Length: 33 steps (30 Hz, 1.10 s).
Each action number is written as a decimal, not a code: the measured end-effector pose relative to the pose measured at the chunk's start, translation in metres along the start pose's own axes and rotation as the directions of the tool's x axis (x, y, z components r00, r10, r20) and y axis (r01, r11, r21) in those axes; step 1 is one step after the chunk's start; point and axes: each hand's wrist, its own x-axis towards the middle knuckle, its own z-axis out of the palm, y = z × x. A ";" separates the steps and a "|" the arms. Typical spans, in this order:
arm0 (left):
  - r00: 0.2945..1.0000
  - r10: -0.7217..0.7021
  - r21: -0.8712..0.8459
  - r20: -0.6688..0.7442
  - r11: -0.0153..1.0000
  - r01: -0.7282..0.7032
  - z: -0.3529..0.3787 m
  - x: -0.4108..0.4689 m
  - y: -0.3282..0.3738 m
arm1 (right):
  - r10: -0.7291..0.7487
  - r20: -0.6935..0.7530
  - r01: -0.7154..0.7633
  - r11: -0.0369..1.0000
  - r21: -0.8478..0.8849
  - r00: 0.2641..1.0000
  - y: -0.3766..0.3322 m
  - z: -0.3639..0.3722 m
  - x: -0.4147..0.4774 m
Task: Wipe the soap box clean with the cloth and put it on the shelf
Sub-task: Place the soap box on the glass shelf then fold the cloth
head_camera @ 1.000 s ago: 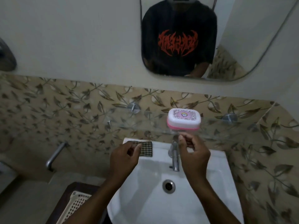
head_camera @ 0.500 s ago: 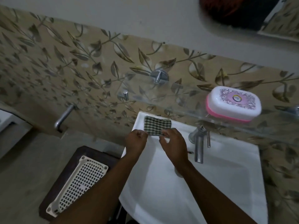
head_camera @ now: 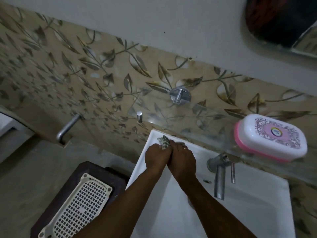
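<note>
Pink-and-white soap box (head_camera: 271, 137) rests on the glass shelf (head_camera: 192, 119), right of the right hand (head_camera: 183, 158); left hand (head_camera: 155, 156) and right hand, pressed together, both clamp the bunched checked cloth (head_camera: 164, 143).

The left hand (head_camera: 157, 158) and right hand (head_camera: 182, 159), apart a second ago, are now pressing side by side and gripping the cloth (head_camera: 164, 143), which is bunching up from flat, its crumpled end poking out at their 12 o'clock.
</note>
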 end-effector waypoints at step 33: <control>0.948 0.043 -0.639 -0.316 0.729 -0.246 -0.114 -0.124 -0.026 | -0.005 0.538 -0.538 -0.065 0.841 0.843 -0.089 -0.144 -0.054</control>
